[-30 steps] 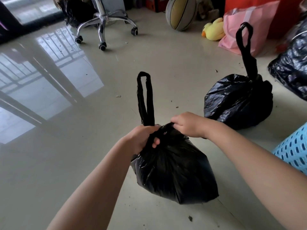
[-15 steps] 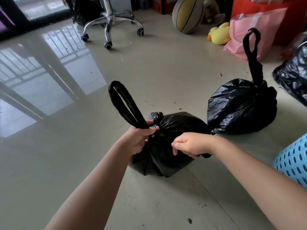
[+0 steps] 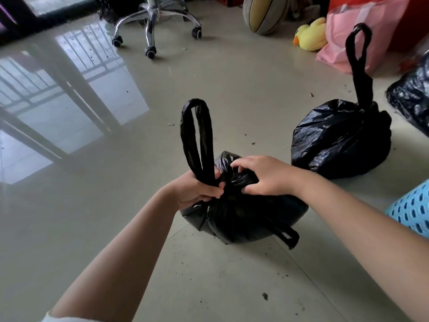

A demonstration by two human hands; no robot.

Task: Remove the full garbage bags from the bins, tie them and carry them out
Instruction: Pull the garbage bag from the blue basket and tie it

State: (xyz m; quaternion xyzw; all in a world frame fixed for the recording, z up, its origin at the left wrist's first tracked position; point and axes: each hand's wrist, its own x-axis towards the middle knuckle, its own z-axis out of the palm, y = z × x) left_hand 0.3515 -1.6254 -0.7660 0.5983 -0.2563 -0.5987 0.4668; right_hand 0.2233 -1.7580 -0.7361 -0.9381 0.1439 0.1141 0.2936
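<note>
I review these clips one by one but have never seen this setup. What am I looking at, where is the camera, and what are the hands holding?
No machine here: a camera on a person's head looks down at their two bare hands. The left hand grips the base of an upright handle loop on a black garbage bag sitting on the tiled floor. The right hand pinches the gathered plastic at the bag's neck. Another black bag stands behind to the right, beside a blue perforated bin.

Glossy tiled floor [image 3: 209,73] (crumb-strewn) under garbage bags [image 3: 246,217]
</note>
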